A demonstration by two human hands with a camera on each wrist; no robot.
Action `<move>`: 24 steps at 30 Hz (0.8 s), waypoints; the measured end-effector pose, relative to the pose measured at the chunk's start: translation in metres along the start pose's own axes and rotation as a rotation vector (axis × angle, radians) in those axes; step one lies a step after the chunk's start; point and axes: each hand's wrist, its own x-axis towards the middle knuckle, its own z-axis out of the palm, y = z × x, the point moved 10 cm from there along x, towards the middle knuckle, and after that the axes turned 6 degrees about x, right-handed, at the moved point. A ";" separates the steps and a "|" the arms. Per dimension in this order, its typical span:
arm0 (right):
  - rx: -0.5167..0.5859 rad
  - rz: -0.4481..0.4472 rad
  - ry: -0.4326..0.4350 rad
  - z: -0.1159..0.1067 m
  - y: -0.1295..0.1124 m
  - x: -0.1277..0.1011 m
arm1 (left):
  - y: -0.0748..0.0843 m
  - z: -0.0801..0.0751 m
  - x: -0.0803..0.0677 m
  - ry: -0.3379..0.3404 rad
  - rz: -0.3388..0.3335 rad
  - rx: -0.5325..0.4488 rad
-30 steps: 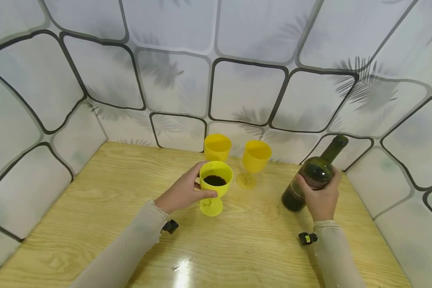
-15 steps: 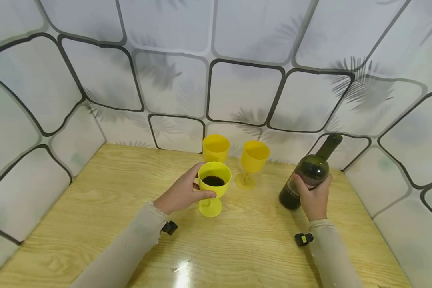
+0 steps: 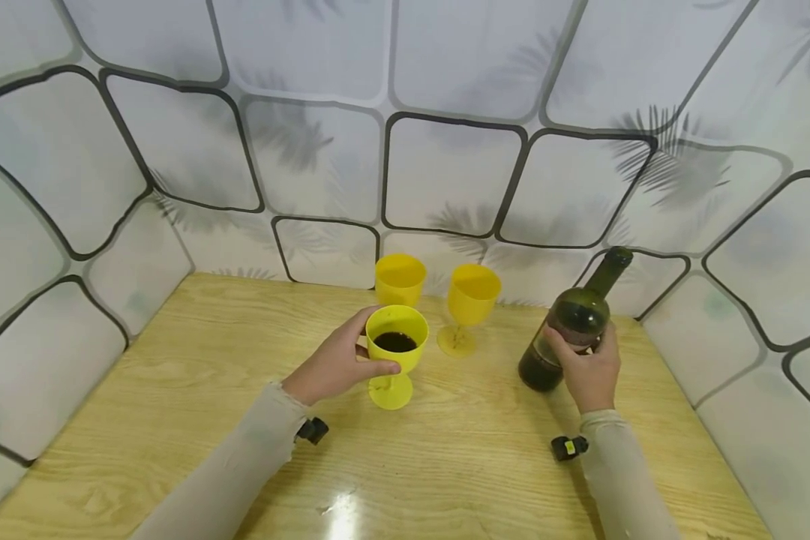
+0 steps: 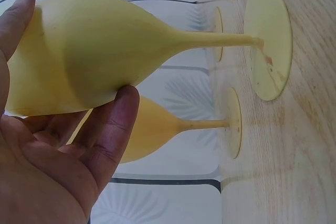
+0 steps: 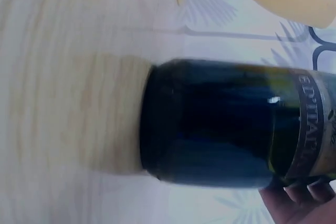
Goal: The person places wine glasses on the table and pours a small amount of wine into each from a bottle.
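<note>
Yellow plastic wine goblet (image 3: 396,346): it stands upright on the wooden table (image 3: 175,405), near the middle, with dark red liquid in the bowl. The left hand (image 3: 334,364) grips the bowl from its left side; the thumb lies across the near face and the fingers curl round the far face. In the left wrist view the thumb (image 4: 113,129) and a fingertip (image 4: 16,22) press opposite sides of the bowl, and the foot sits flat on the table.

Dark green glass wine bottle (image 3: 570,326): it stands on the table to the right of the goblets, neck tilted up and away to the right. The right hand (image 3: 589,371) wraps the lower body, fingers curled round the label band. The right wrist view, blurred, shows the bottle base at the table surface; full contact cannot be confirmed.

Two further yellow goblets (image 3: 398,279) (image 3: 471,304) stand behind the held one, near the patterned backdrop (image 3: 445,165). The rear pair stand close together and apart from the bottle.
</note>
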 end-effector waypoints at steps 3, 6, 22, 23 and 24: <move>0.014 0.014 0.002 0.000 0.000 0.000 | 0.000 0.000 -0.001 0.002 -0.001 -0.006; 0.038 0.021 -0.007 0.001 0.000 0.000 | -0.001 0.000 0.000 0.002 -0.001 -0.010; -0.023 -0.024 -0.020 0.003 -0.002 0.000 | -0.003 -0.005 -0.004 -0.010 -0.024 -0.004; -0.016 -0.024 -0.022 0.003 -0.002 0.000 | -0.004 -0.006 -0.004 -0.006 -0.028 -0.004; -0.009 -0.023 -0.024 0.004 -0.001 -0.001 | -0.004 -0.008 -0.005 -0.001 -0.029 -0.006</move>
